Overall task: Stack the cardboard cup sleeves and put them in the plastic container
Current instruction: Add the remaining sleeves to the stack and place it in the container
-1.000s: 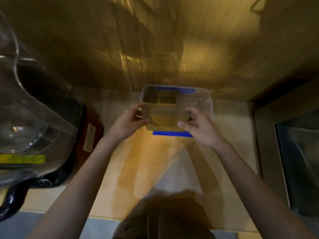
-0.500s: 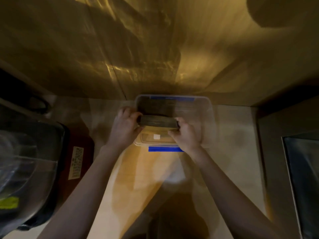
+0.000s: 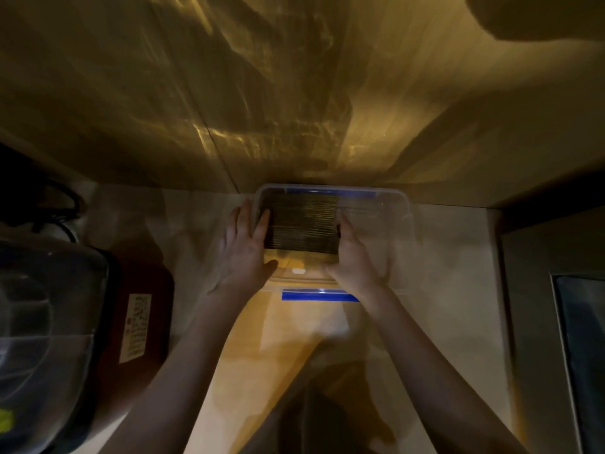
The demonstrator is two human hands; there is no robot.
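Your left hand (image 3: 244,250) lies flat against the left end of the stack of cup sleeves (image 3: 301,222) — fingers straight and loosely spread, the index finger along the stack's edge, the others over the container's left rim, the thumb tucked toward the near wall. Your right hand (image 3: 352,257) presses the stack's right end, fingers held together and partly curled; the tips are blurred, so you cannot tell exactly how each one sits. Neither hand is closed round anything: the stack is squeezed between the two.

The stack sits inside the clear plastic container (image 3: 404,204), filling its left half, with the right half showing bare plastic. The sleeves stand on edge, their edges showing as fine parallel lines running left to right, so each sleeve's long axis runs across the view and the pile builds from near wall to far wall.

Writing: a pale label (image 3: 136,327) on the dark red appliance (image 3: 144,290) at left carries rows of print (too small and dim to read). A small white tag (image 3: 298,271) on the container's near wall is blank as far as can be seen. Blue tape strip (image 3: 319,295) lies on the counter (image 3: 442,290) just before the container — another blue strip (image 3: 330,191) shows at the far rim.
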